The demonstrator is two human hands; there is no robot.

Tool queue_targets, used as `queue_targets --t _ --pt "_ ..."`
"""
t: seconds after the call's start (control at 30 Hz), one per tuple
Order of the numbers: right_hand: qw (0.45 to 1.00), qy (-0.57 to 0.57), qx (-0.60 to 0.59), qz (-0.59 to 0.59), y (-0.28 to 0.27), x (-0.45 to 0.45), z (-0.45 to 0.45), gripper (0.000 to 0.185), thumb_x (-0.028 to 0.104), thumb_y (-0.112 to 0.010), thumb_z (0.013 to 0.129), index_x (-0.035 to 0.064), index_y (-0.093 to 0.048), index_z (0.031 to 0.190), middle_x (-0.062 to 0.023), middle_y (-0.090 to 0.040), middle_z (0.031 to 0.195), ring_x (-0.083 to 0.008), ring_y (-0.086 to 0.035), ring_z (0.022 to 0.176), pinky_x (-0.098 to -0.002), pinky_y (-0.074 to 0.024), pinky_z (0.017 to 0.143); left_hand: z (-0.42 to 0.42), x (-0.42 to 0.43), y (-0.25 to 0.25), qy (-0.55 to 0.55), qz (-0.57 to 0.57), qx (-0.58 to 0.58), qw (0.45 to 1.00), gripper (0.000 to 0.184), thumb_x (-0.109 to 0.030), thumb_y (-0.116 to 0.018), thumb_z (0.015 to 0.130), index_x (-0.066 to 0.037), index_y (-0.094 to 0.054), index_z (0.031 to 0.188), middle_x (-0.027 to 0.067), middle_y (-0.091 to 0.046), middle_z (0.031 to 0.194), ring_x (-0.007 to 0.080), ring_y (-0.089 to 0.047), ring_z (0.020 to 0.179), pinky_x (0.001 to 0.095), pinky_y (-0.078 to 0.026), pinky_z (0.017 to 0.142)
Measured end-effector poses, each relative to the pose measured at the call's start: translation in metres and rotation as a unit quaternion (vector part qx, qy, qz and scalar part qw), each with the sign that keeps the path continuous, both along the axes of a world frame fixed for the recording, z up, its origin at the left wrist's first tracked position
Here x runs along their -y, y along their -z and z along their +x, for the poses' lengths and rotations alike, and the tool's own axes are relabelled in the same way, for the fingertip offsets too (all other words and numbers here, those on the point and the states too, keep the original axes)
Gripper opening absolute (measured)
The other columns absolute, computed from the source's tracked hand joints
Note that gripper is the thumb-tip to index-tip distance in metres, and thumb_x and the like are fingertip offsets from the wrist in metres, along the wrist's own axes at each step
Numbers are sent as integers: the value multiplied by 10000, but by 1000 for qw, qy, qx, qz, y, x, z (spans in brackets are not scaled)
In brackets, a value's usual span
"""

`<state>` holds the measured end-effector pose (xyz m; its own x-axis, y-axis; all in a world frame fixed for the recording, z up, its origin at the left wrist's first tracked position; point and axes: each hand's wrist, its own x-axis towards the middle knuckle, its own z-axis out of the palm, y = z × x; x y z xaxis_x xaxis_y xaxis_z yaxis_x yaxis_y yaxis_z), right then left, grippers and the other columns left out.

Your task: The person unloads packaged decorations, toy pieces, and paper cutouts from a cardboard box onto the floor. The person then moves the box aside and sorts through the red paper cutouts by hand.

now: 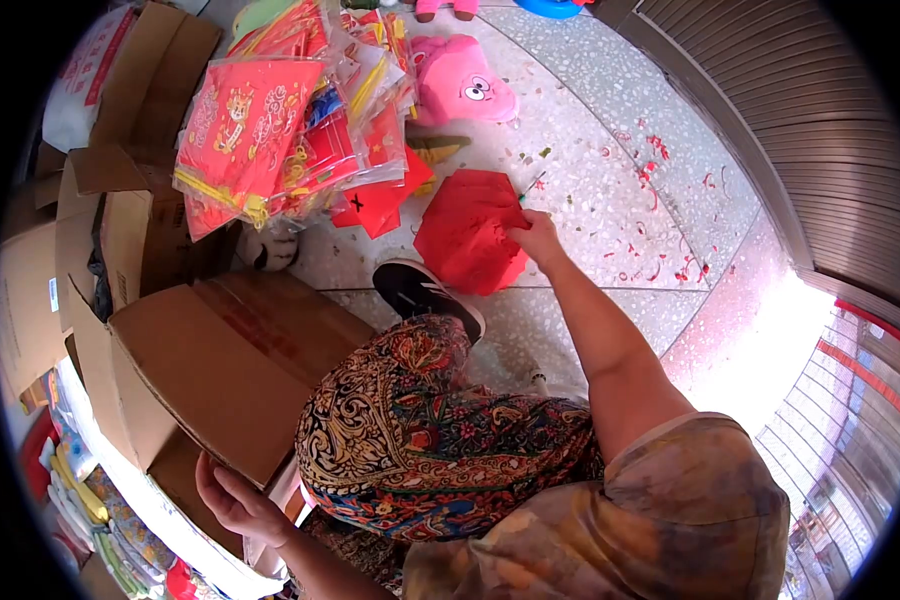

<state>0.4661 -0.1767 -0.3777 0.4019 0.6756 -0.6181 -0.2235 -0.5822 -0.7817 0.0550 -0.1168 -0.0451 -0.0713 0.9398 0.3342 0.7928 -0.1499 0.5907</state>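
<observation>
My right hand point(535, 238) reaches down to the floor, its fingers closed on the right edge of a crumpled red sheet point(473, 235). Whether the sheet is paper or cloth I cannot tell. A thin green and white stick-like thing point(532, 188) lies just beyond the fingers. At the lower left, my left hand point(238, 505) has its fingers stretched out against the edge of a cardboard box flap point(210, 375). To the left of the red sheet, a heap of plastic-packed red bags with yellow cords point(250, 130) leans on the boxes.
A pink plush toy point(465, 82) lies beyond the sheet. Red scraps point(655, 150) are scattered over the speckled floor point(610, 90). Opened cardboard boxes point(100, 230) stand on the left, with folded fabrics point(120, 510) below. My dark shoe point(425, 293) is near the sheet. A ribbed shutter point(780, 110) borders the right.
</observation>
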Motion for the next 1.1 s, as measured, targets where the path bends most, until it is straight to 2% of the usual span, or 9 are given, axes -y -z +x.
queue_targets --t 0.07,0.2,0.5,0.57,0.7,0.77,0.93,1.03,1.1 --pt "957 6 288 14 -4 -9 -20 356 207 -674 642 37 -598 945 -163 -515 1066 -284 -533 951 -352 -448 775 0 0 0 6 -1 -9 1000 276 -140 -414 918 35 -486 1119 99 -551 1057 151 -526 929 250 -426 813" --pt "920 11 356 162 -51 -20 -44 392 219 -645 682 67 -531 1024 -161 -537 1007 -321 -542 914 -381 -456 765 1 -1 0 -14 -4 -19 1000 271 -138 -414 919 30 -488 1119 100 -550 1058 143 -526 927 241 -428 806" --pt "950 17 288 118 -87 -18 -41 432 222 -632 717 69 -490 1096 -191 -600 922 -359 -575 863 -396 -468 754 -2 -1 2 12 5 9 1000 265 -126 -418 917 31 -487 1119 97 -555 1051 139 -529 917 241 -427 805" --pt "953 29 260 153 -66 1 -16 441 203 -667 697 34 -511 1074 -163 -610 943 -270 -599 872 -331 -470 763 -3 -2 3 13 11 0 1000 264 -123 -420 913 37 -496 1109 99 -560 1048 147 -532 922 250 -426 813" --pt "970 121 -183 104 -71 64 30 376 72 -664 711 3 -526 1054 -67 -604 913 -146 -570 819 -276 -457 767 1 -3 1 2 15 -25 1000 268 -132 -424 908 41 -513 1093 105 -572 1040 160 -541 919 263 -430 813" --pt "997 61 -18 -50 -48 106 39 373 57 -664 697 -1 -530 1041 -65 -604 905 -142 -571 811 -276 -462 753 0 -4 1 5 17 -25 1000 267 -134 -426 908 38 -516 1092 104 -575 1038 161 -542 919 265 -430 813" --pt "992 125 4 0 -43 141 28 384 87 -679 661 13 -544 1013 -68 -608 887 -146 -575 778 -291 -471 715 2 -3 2 23 24 -10 999 254 -129 -447 901 20 -526 1091 90 -587 1020 152 -550 911 265 -429 816" --pt "974 -1 204 -103 -12 151 33 423 93 -686 634 -1 -535 1017 -87 -611 875 -158 -578 784 -288 -468 695 1 -4 3 24 24 0 999 252 -124 -445 902 21 -523 1093 89 -585 1021 150 -548 917 260 -426 820" --pt "987 16 149 -62 -33 134 35 416 93 -684 636 -3 -535 1013 -89 -612 873 -157 -578 789 -288 -468 696 -6 -7 7 31 30 28 999 252 -121 -458 899 21 -518 1098 89 -579 1024 141 -541 921 249 -423 818"
